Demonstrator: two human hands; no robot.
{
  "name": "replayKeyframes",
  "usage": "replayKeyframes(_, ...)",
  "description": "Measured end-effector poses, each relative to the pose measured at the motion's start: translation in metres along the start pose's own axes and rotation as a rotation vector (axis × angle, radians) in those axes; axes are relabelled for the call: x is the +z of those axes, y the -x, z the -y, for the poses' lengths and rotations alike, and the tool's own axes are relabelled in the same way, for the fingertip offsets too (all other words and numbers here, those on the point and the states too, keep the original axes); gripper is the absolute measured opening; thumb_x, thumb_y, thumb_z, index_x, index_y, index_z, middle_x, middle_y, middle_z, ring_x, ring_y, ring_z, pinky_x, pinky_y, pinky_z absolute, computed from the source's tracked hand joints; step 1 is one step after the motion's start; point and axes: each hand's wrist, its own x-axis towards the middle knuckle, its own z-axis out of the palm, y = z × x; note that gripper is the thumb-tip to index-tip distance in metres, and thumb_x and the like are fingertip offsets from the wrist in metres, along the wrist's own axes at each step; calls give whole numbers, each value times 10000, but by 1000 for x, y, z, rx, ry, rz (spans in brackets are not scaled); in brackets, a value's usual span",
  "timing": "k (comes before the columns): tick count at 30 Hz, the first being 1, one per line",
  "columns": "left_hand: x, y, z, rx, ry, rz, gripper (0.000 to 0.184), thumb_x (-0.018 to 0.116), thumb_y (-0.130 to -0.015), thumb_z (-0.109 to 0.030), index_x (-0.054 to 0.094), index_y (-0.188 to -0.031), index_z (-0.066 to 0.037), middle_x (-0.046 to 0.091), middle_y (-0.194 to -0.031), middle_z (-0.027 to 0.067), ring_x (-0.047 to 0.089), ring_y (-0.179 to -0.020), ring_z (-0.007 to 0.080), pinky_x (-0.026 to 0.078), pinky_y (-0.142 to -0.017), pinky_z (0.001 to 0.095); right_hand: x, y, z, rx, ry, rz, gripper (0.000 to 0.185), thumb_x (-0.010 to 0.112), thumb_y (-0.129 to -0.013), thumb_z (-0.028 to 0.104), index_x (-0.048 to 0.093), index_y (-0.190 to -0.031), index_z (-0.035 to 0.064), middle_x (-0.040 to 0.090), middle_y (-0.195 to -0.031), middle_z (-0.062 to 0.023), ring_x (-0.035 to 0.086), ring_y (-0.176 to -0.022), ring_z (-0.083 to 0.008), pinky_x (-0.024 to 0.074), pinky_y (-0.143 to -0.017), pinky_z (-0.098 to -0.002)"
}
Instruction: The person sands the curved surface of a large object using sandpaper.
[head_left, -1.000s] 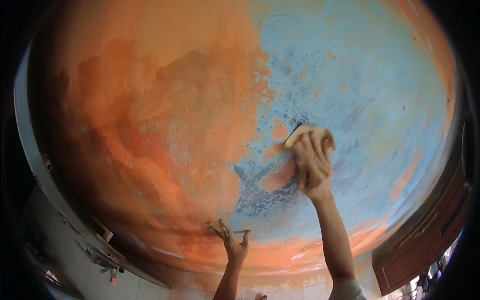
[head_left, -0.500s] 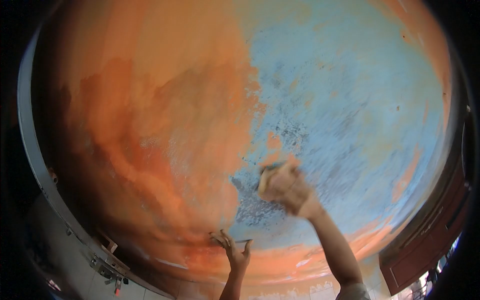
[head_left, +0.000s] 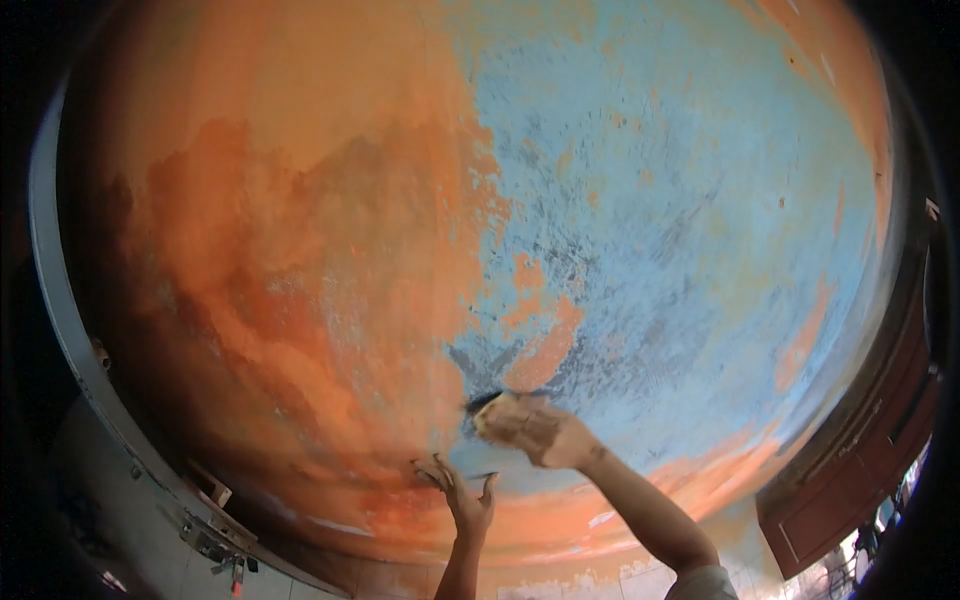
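Note:
My right hand (head_left: 535,428) is closed around a flat, yellowish hand tool with a dark edge (head_left: 487,410), tilted against the painted wall. Its exact kind is partly hidden by my fingers and blurred. The wall is orange (head_left: 300,200) on the left and blue with dark scuffs (head_left: 680,250) on the right. Just above the tool runs a curved orange smear (head_left: 548,350) over the blue. Lower and to the left, my left hand (head_left: 466,502) is raised near the wall, fingers and thumb spread. A thin dark line shows beside its thumb; I cannot tell what it is.
A grey curved-looking edge (head_left: 60,270) borders the wall at left, with small fittings (head_left: 215,545) low on it. A reddish-brown panel (head_left: 850,490) stands at lower right. Pale tiles (head_left: 640,580) run along the bottom.
My right hand has moved down and left with the tool. A curved orange smear now shows where it was. My left hand has barely moved, and the view has shifted slightly.

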Motion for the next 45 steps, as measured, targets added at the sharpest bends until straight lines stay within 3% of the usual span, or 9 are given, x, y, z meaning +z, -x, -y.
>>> replayKeyframes(2,-4,-4,-4,57,-103,-48,1154,816,-802,-319,19,-1567,13,-112,-1574,382,-101,-1469,538,153,-1162,596,-77,-58,-6,242,289,224,502,598,-803,-21,633,-1294,74,596,-1370,-115,563,-1286,-296,414,-1111,-455)
replayKeyframes(5,-5,-1,-5,52,5,-2,1092,763,-861,-372,19,-1579,-23,-163,-1560,385,-152,-1444,567,76,-1152,646,-100,-60,-50,319,267,-655,506,601,-845,-70,588,-1334,62,568,-1403,-152,495,-1341,-379,361,-1124,-486)
replayKeyframes(8,-5,-3,-6,58,72,-10,1096,760,-863,-382,15,-1574,-6,-147,-1560,389,-145,-1448,562,89,-1152,644,-66,-52,-50,460,214,-771,509,580,-837,-94,603,-1324,53,578,-1396,-138,480,-1356,-379,335,-1139,-505)
replayKeyframes(15,3,6,9,3,-10,7,1100,808,-814,-300,70,-1564,21,-24,-1589,349,-32,-1473,519,156,-1165,585,33,24,0,-24,-71,-5,587,630,-751,-28,621,-1317,123,570,-1403,-87,490,-1358,-280,394,-1144,-432)
replayKeyframes(25,-2,-3,-5,64,-36,-76,1148,823,-797,-300,31,-1563,23,18,-1609,320,-59,-1477,525,159,-1175,574,-83,-67,-61,315,163,-645,626,685,-721,-8,608,-1336,81,577,-1391,-150,458,-1383,-329,323,-1167,-516)
replayKeyframes(32,-2,2,9,46,54,30,1100,755,-866,-408,8,-1582,-34,-212,-1574,334,-147,-1453,551,123,-1157,623,22,-3,13,-21,-23,-24,434,555,-881,36,608,-1312,58,538,-1423,-151,513,-1340,-264,420,-1115,-422)
replayKeyframes(34,-4,-1,3,42,-56,33,1088,744,-870,-427,23,-1579,-25,-217,-1565,347,-150,-1451,553,127,-1160,619,-19,-34,-5,267,-677,278,406,568,-895,97,584,-1301,92,523,-1415,-85,459,-1372,-249,400,-1101,-387)
replayKeyframes(40,-6,-4,-1,119,-26,-25,1069,753,-866,-406,44,-1583,-49,-224,-1573,326,-149,-1454,548,179,-1149,628,-113,-83,-71,311,386,-642,456,635,-871,2,614,-1320,76,602,-1347,-184,517,-1330,-336,336,-1158,-482)
replayKeyframes(45,-13,-6,-21,88,7,-132,880,744,-882,-294,230,-1539,-13,42,-1579,329,38,-1472,508,243,-1130,619,-18,-57,-24,12,245,-245,555,621,-811,42,570,-1363,79,536,-1435,-136,498,-1353,-290,454,-1088,-411)
